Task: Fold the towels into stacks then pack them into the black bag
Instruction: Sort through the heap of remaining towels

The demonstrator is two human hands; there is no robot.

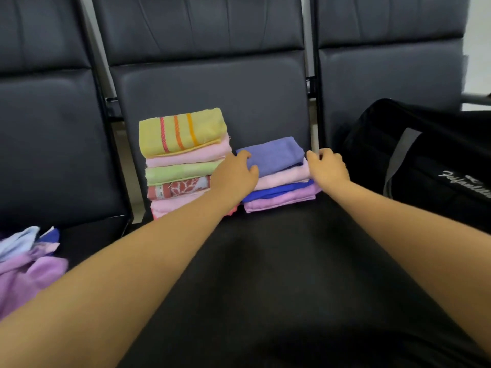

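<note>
Towels folded in two stacks (276,173) — left hand (235,175), right hand (329,167) gripping shorter stack's sides

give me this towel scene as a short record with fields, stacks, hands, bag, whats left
tall stack: folded towels, yellow striped one on top
short stack: right of the tall one, periwinkle towel on top
left hand: on the short stack's left side
right hand: at its right side, fingers curled
black bag: on the next seat, to the right
unfolded towels: heap at far left
</note>
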